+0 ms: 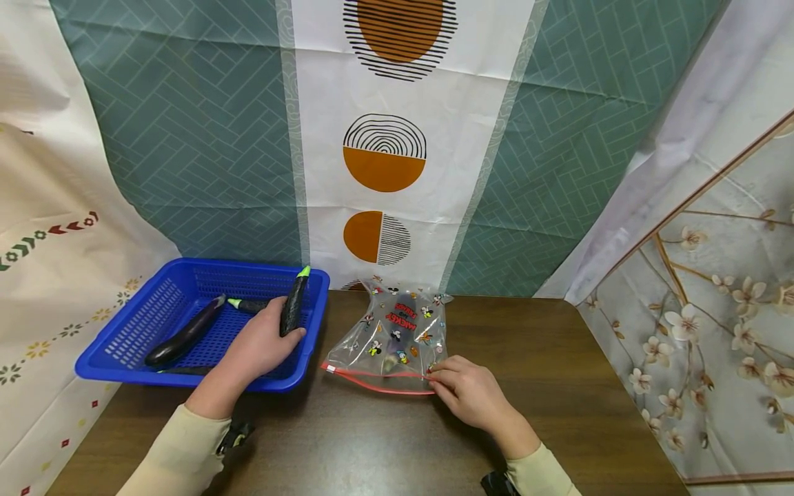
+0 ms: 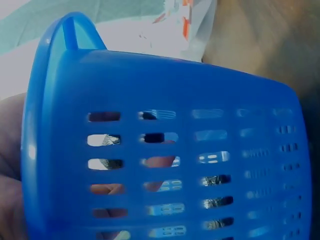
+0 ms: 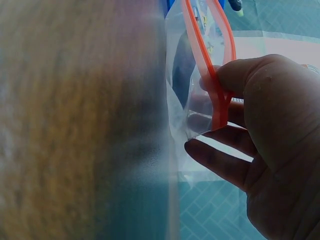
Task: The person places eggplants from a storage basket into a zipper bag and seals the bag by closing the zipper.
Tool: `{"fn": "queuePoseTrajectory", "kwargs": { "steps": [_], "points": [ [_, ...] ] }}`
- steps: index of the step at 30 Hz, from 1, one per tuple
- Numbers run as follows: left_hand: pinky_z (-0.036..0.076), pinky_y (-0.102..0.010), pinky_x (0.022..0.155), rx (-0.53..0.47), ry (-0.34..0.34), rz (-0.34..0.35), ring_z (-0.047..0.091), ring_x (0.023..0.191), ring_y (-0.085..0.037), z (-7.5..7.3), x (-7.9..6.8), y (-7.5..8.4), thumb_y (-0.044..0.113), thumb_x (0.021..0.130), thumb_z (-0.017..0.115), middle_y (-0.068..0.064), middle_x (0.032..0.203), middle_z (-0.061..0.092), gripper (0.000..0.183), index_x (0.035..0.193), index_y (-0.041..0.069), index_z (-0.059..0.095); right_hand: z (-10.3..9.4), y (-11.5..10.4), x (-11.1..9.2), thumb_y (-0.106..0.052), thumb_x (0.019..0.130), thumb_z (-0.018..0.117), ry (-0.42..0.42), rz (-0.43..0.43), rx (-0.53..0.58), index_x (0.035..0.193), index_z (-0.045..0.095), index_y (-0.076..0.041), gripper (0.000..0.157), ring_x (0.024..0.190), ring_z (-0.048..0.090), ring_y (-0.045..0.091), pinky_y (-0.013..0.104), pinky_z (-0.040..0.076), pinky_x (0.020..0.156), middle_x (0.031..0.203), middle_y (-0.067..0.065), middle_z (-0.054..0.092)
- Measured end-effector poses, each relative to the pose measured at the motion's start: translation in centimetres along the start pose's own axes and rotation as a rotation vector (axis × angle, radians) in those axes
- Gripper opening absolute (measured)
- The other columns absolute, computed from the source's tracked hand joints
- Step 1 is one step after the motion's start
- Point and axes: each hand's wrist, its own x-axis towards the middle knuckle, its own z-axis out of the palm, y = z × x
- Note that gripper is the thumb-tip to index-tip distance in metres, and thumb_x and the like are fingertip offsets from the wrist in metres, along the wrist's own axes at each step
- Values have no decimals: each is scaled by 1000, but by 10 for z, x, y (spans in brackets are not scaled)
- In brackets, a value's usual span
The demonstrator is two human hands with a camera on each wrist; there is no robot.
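My left hand (image 1: 267, 337) holds a dark green cucumber (image 1: 293, 303) with a bright green tip, tilted upright over the right side of a blue basket (image 1: 319, 303). Inside the basket lie a dark purple eggplant (image 1: 186, 335) and another green-tipped cucumber (image 1: 248, 304), partly hidden behind the hand. A clear zip bag (image 1: 356, 337) with cartoon prints and a red zip edge lies to the right, a dark elongated thing showing through it. At the bag's right corner my right hand (image 1: 468, 389) pinches the red edge between thumb and fingers; the right wrist view shows the mouth parted.
The basket and bag share a brown wooden table (image 1: 558, 399). Patterned cloth (image 1: 403, 89) hangs behind it, with a floral sheet (image 1: 713, 331) along the right side. A dark, thin end of another item (image 1: 186, 370) shows at the basket's near side.
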Motion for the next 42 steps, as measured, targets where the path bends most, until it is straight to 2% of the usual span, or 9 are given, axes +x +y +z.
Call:
{"fn": "queuePoseTrajectory", "kwargs": {
  "steps": [10,18,24,30,34,40,42],
  "points": [
    [49,-72,111,-64,49,21,59,137,-56,-2,-1,12,30,108,71,-37,155,54,78,167,-6,34,0,0,0,-17,93,89,12,-8,7,102,87,-17,9,99,74,14,37,64,79,106,-6,81],
    [53,-70,107,-130,71,45,64,131,-50,-2,-4,18,32,109,71,-32,148,61,78,169,-2,33,0,2,1,-17,94,89,5,-8,5,102,87,-17,9,99,74,14,37,64,79,107,-6,81],
    [56,-66,99,-150,87,72,69,122,-45,-1,-6,24,31,108,73,-28,136,68,78,168,-1,35,0,2,2,-18,95,88,-4,-5,-2,103,87,-17,9,100,74,14,36,64,80,108,-7,80],
    [59,-64,94,-166,107,68,70,118,-43,-1,-9,26,32,109,73,-26,133,70,79,170,1,33,0,1,1,-18,94,89,-5,-5,-4,103,87,-17,9,100,73,13,36,65,79,108,-7,80],
    [61,-58,88,-192,116,92,72,111,-38,0,-10,29,32,109,73,-22,129,71,79,170,2,34,0,1,1,-18,95,88,-10,-1,1,104,87,-17,8,101,74,14,37,64,79,108,-5,81],
    [58,-42,73,-282,73,116,71,83,-22,6,-14,39,30,109,75,-19,125,69,78,170,4,34,1,1,-1,-18,96,87,-14,5,8,104,87,-16,8,102,74,14,38,65,79,109,-4,81],
    [57,-39,73,-299,58,116,69,83,-20,8,-16,44,29,108,75,-19,126,69,77,169,4,35,1,2,-1,-18,96,87,-14,7,8,104,87,-16,8,103,74,14,38,65,79,109,-4,81]
  ]
}}
